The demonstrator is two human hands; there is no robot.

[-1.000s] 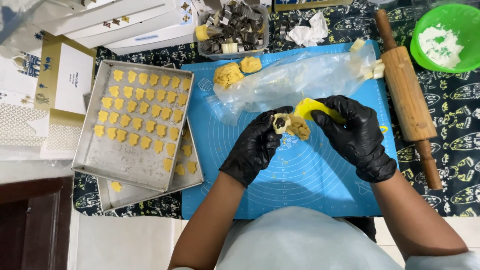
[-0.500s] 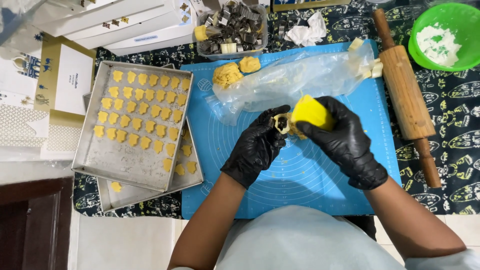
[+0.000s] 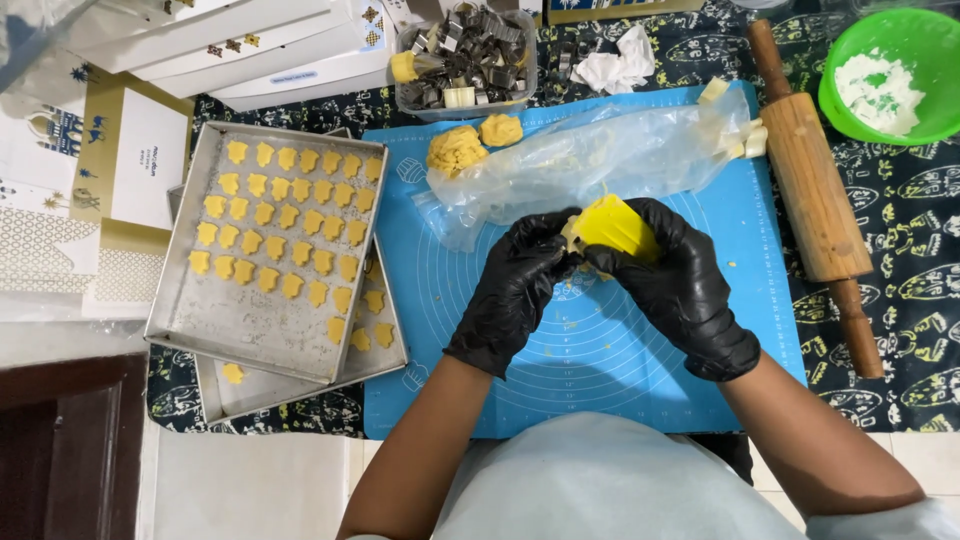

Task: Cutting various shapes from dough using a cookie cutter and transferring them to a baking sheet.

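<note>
Centre of the frame: a yellow cutter (image 3: 612,226) is gripped by the curled fingers of the right hand (image 3: 680,285), black-gloved, above the blue mat (image 3: 600,370). The left hand (image 3: 515,290), also gloved, is pressed against the cutter's left end, fingertips pinched together there on a scrap of dough. A clear plastic bag (image 3: 600,160) lies just above. At left, a metal tray (image 3: 250,320) carries rows of cut dough shapes. A wooden rolling pin (image 3: 815,195) lies at right.

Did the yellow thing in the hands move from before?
Yes. The yellow cutter turned in the right hand and sits a little higher, nearer the plastic bag, its broad side now facing up.
</note>
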